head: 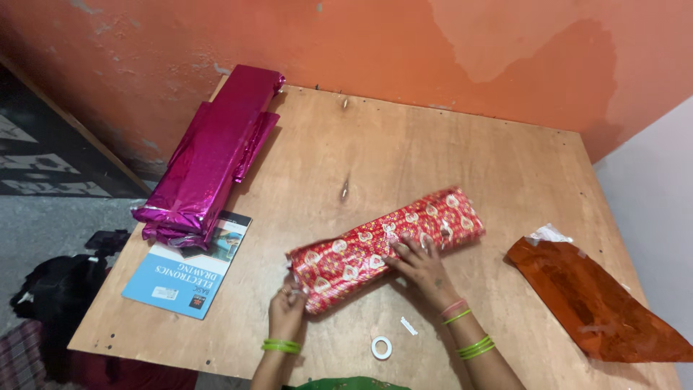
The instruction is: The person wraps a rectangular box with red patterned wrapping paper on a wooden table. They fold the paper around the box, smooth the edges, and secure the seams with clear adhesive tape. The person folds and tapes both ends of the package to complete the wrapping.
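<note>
Head view, red wrapped parcel [386, 245] under right hand [422, 267] fingers [404, 249]

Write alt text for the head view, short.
Two bare hands work on a red gift-wrapped parcel on a wooden table: the right hand presses flat on its middle, the left hand pinches the paper at its near end. A tape roll lies nearby, with magenta foil wrapping over a blue book at left.

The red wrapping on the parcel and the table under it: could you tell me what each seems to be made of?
The red wrapping looks like glossy patterned gift paper or foil, given its sheen and creases. The table looks like bare plywood: matt, with visible grain and knots.
</note>
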